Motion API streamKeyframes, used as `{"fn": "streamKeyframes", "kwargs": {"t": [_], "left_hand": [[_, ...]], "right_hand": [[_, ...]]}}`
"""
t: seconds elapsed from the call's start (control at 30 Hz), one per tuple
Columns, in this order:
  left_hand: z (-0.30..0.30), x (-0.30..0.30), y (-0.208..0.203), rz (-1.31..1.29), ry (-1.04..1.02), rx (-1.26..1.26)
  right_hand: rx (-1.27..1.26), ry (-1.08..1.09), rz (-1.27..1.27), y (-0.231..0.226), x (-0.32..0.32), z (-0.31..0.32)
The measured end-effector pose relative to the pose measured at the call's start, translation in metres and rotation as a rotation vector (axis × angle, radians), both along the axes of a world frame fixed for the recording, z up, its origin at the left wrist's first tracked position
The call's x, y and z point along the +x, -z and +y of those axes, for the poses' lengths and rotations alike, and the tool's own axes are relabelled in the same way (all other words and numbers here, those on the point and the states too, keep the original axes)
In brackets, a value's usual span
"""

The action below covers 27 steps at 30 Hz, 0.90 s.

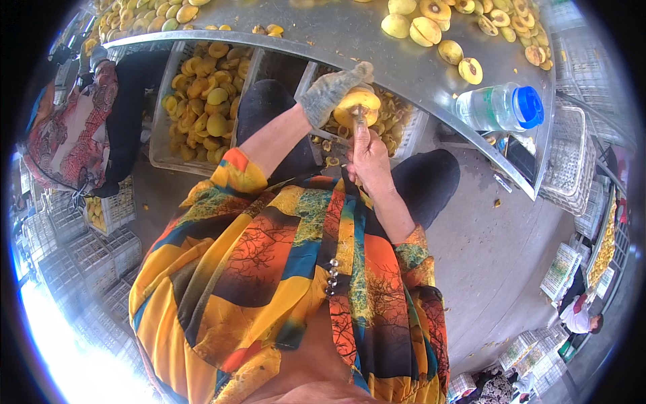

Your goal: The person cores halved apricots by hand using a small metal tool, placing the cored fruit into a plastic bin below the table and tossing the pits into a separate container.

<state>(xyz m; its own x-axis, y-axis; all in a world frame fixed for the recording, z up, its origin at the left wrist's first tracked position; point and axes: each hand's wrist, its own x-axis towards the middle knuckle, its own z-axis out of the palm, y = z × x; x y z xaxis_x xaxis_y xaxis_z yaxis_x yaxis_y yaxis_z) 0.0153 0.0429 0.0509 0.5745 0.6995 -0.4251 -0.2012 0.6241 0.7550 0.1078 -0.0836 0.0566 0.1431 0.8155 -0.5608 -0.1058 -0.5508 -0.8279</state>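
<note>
In a grey work glove, my left hand (pixel 331 94) holds a cut yellow peach (pixel 357 106) beside the table's front edge, its cut face toward me. My bare right hand (pixel 371 161) is closed just below the fruit, gripping a small pitting tool (pixel 360 124) whose tip meets the peach's cut face. Most of the tool is hidden by the fingers, so its exact shape cannot be made out. Beneath both hands a white crate (pixel 410 138) holds more cut peaches, partly covered by my hands.
A metal table (pixel 323 34) carries peach halves (pixel 431 27) and a clear bottle with a blue lid (pixel 501 108). Another white crate of peaches (pixel 205 101) stands left of my knees. One person (pixel 77 135) sits at the left; stacked white crates (pixel 87 259) stand nearby.
</note>
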Motion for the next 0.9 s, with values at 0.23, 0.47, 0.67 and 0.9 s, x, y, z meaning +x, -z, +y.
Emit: {"fn": "streamKeyframes", "kwargs": {"t": [0.23, 0.47, 0.67, 0.9], "left_hand": [[-0.019, 0.005, 0.043, 0.327, -0.199, 0.206], [-0.014, 0.008, 0.047, 0.530, -0.028, 0.507], [-0.014, 0.018, 0.040, 0.324, -0.039, 0.054], [-0.007, 0.018, 0.054, 0.979, 0.439, 1.163]], "right_hand": [[-0.080, 0.131, 0.201, 0.002, -0.021, 0.001], [-0.253, 0.160, 0.432, -0.006, -0.019, 0.005], [-0.283, 0.197, 0.673, -0.002, -0.011, 0.003], [-0.316, 0.166, 0.780, 0.009, -0.006, 0.000]]}}
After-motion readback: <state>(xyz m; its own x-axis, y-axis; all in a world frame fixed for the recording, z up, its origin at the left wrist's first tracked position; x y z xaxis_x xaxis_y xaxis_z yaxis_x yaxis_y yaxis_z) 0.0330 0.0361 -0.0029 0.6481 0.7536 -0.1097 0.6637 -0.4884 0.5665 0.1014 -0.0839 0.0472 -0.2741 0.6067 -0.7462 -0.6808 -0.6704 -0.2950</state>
